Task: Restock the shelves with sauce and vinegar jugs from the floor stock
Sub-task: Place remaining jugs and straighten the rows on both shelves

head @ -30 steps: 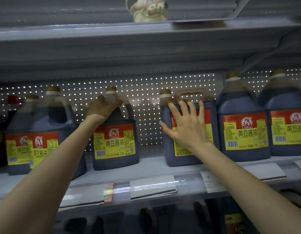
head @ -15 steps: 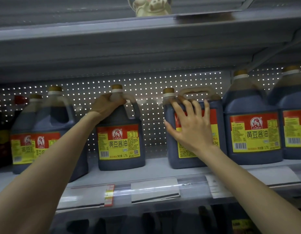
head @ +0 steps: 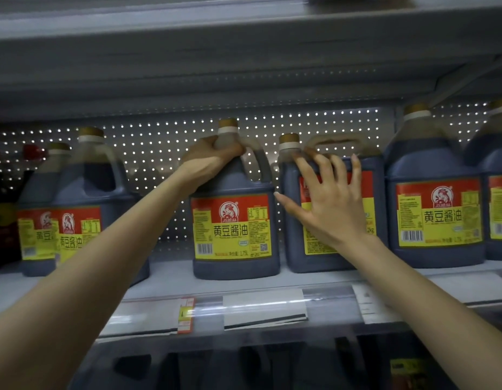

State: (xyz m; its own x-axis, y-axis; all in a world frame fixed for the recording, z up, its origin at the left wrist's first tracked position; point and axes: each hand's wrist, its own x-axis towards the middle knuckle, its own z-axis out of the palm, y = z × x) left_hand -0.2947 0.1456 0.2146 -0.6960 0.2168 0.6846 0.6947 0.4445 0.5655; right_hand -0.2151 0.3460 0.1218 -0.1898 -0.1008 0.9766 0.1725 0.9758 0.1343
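Dark soy sauce jugs with red and yellow labels stand in a row on the grey shelf [head: 171, 280]. My left hand [head: 207, 157] grips the neck and shoulder of the middle jug [head: 234, 229], which stands upright on the shelf. My right hand [head: 328, 204] lies with spread, straight fingers against the front label of the neighbouring jug [head: 337, 257], whose handle faces forward at the top. The two jugs stand close together with a narrow gap between them.
Two jugs [head: 72, 220] stand at the left, with a gap between them and the middle jug. More jugs [head: 435, 204] fill the right end. An upper shelf [head: 244, 52] hangs close above the caps. Price tags [head: 264, 308] line the shelf's front rail. Dark bottles show on the shelf below.
The middle jug under my left hand has shifted right, closer to the jug my right hand touches. My right fingers have spread wider. The view has drifted left and tilted down slightly.
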